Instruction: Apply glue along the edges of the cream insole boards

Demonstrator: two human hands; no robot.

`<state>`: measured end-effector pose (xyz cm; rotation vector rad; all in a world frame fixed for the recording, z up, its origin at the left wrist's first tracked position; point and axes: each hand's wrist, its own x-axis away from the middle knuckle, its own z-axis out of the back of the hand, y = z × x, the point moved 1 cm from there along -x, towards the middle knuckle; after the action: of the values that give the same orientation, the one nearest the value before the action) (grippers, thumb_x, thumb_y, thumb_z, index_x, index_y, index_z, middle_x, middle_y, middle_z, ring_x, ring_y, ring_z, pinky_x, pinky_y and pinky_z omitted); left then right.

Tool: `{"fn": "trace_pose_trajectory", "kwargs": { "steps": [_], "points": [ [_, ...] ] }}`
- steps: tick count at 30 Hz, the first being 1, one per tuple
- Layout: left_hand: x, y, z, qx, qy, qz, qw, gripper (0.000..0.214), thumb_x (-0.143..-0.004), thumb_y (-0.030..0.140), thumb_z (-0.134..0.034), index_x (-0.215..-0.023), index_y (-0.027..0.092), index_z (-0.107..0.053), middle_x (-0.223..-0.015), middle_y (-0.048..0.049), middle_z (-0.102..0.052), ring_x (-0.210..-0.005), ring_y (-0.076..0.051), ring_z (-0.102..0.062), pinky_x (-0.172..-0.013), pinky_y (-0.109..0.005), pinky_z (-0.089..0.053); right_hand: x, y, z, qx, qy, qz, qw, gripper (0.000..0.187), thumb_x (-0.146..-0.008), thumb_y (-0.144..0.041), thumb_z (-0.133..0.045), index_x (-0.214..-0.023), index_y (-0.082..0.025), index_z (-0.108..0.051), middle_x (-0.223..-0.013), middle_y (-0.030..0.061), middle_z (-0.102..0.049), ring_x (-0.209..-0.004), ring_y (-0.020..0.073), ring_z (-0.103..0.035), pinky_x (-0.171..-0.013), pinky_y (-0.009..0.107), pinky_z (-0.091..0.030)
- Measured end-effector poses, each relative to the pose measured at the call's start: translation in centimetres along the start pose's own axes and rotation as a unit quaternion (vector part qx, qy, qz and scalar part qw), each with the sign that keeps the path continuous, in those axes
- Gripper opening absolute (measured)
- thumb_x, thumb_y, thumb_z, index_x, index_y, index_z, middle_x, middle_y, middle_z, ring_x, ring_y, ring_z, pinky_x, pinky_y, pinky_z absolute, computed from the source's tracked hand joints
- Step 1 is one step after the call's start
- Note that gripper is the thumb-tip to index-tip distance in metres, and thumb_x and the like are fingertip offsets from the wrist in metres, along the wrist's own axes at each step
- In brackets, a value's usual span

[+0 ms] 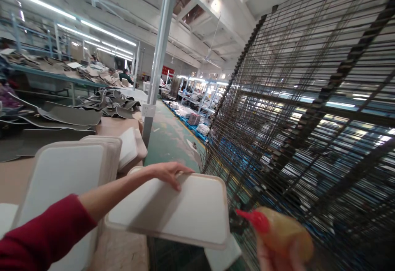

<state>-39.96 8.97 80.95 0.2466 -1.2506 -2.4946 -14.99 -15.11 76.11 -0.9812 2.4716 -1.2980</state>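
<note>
My left hand (166,173), in a red sleeve, grips the far edge of a white rounded-corner panel with a beige rim (182,213) and holds it flat in the air beside the wire rack (308,119). My right hand (274,258) shows only at the bottom edge, wrapped around a yellowish squeeze bottle with a red nozzle (277,230). The nozzle points left toward the panel's right edge, close to it but apart.
Stacks of similar white panels (64,176) lie on the brown worktable (114,127) at left, with grey cut pieces (70,114) piled behind. A grey pillar (159,65) stands past the table. A green aisle (169,139) runs ahead; people work far back.
</note>
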Motion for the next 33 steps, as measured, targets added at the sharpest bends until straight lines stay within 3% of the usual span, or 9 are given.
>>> {"fn": "trace_pose_trajectory", "kwargs": {
  "steps": [1,3,5,7,10,15,21,26,33],
  "points": [
    [0.3,0.3,-0.1,0.016,-0.015,0.006,1.000,0.084,-0.053,0.033,-0.078,-0.129,0.017,-0.048,-0.125,-0.0017,-0.056,-0.111,-0.024,-0.050,-0.092,-0.025,-0.036,-0.6,-1.2,-0.3,-0.039,0.024,0.015,0.999,0.045,-0.065,-0.047,-0.069,-0.105,-0.031,-0.056,-0.125,-0.0064,-0.052,-0.113,0.0156,-0.048,-0.082,0.025,-0.050],
    [0.8,1.2,-0.3,0.046,-0.046,0.018,0.998,0.082,-0.052,0.032,-0.078,-0.128,0.018,-0.050,-0.123,0.0000,-0.057,-0.110,-0.023,-0.050,-0.090,-0.024,-0.037,-1.0,-3.2,-1.3,-0.042,0.053,0.073,0.995,0.047,-0.063,-0.041,-0.072,-0.106,-0.028,-0.058,-0.126,-0.0052,-0.052,-0.122,0.0172,-0.040,-0.106,0.033,-0.031],
    [1.3,2.2,-0.4,0.066,-0.080,0.024,0.994,0.079,-0.054,0.032,-0.078,-0.127,0.018,-0.051,-0.121,0.0008,-0.059,-0.108,-0.023,-0.052,-0.088,-0.023,-0.038,-0.8,-4.6,-2.2,-0.014,0.027,0.104,0.994,0.055,-0.059,-0.039,-0.074,-0.109,-0.026,-0.057,-0.128,-0.0027,-0.050,-0.128,0.0213,-0.032,-0.112,0.039,-0.016],
    [1.8,3.3,-0.4,0.071,-0.107,0.024,0.991,0.076,-0.056,0.031,-0.077,-0.126,0.018,-0.052,-0.117,0.0012,-0.061,-0.104,-0.022,-0.053,-0.086,-0.022,-0.040,-0.6,-5.3,-2.4,0.025,-0.018,0.128,0.991,0.058,-0.058,-0.038,-0.074,-0.112,-0.027,-0.055,-0.132,-0.0027,-0.046,-0.131,0.0219,-0.027,-0.113,0.040,-0.010],
    [2.3,4.7,-0.3,0.056,-0.118,0.030,0.991,0.073,-0.055,0.028,-0.078,-0.123,0.018,-0.055,-0.112,0.0013,-0.063,-0.100,-0.022,-0.055,-0.086,-0.023,-0.040,-0.7,-5.8,-1.7,0.065,-0.080,0.164,0.981,0.060,-0.062,-0.035,-0.072,-0.117,-0.030,-0.051,-0.135,-0.0026,-0.042,-0.129,0.0212,-0.029,-0.112,0.042,-0.011],
    [3.1,5.9,-0.3,0.061,-0.135,0.035,0.988,0.073,-0.055,0.026,-0.078,-0.124,0.016,-0.055,-0.113,0.0012,-0.063,-0.101,-0.021,-0.054,-0.086,-0.021,-0.040,-0.8,-6.6,-1.2,0.100,-0.140,0.181,0.968,0.066,-0.061,-0.037,-0.072,-0.121,-0.024,-0.049,-0.124,0.0082,-0.051,-0.114,0.0316,-0.046,-0.105,0.060,-0.018],
    [4.1,6.8,-0.5,0.079,-0.158,0.053,0.983,0.073,-0.060,0.026,-0.075,-0.127,0.014,-0.051,-0.112,0.0012,-0.062,-0.097,-0.021,-0.055,-0.083,-0.022,-0.041,-0.6,-6.5,-0.6,0.098,-0.160,0.178,0.966,0.062,-0.066,-0.034,-0.069,-0.123,-0.029,-0.046,-0.131,0.0051,-0.046,-0.118,0.0285,-0.044,-0.108,0.058,-0.013],
    [4.6,6.7,-0.5,0.103,-0.159,0.056,0.980,0.073,-0.059,0.028,-0.075,-0.127,0.016,-0.051,-0.111,0.0010,-0.063,-0.096,-0.020,-0.056,-0.082,-0.021,-0.042,0.3,-6.2,-0.2,0.095,-0.151,0.128,0.976,0.066,-0.063,-0.037,-0.071,-0.123,-0.032,-0.045,-0.124,0.0040,-0.053,-0.110,0.0296,-0.051,-0.106,0.059,-0.019],
    [5.0,6.4,-0.3,0.139,-0.177,0.045,0.973,0.072,-0.060,0.026,-0.075,-0.127,0.016,-0.051,-0.115,0.0004,-0.062,-0.102,-0.023,-0.055,-0.087,-0.025,-0.043,1.1,-6.3,-0.3,0.126,-0.150,0.152,0.969,0.066,-0.062,-0.040,-0.071,-0.122,-0.031,-0.046,-0.129,0.0050,-0.048,-0.122,0.0311,-0.039,-0.107,0.061,-0.012]
  ]
}}
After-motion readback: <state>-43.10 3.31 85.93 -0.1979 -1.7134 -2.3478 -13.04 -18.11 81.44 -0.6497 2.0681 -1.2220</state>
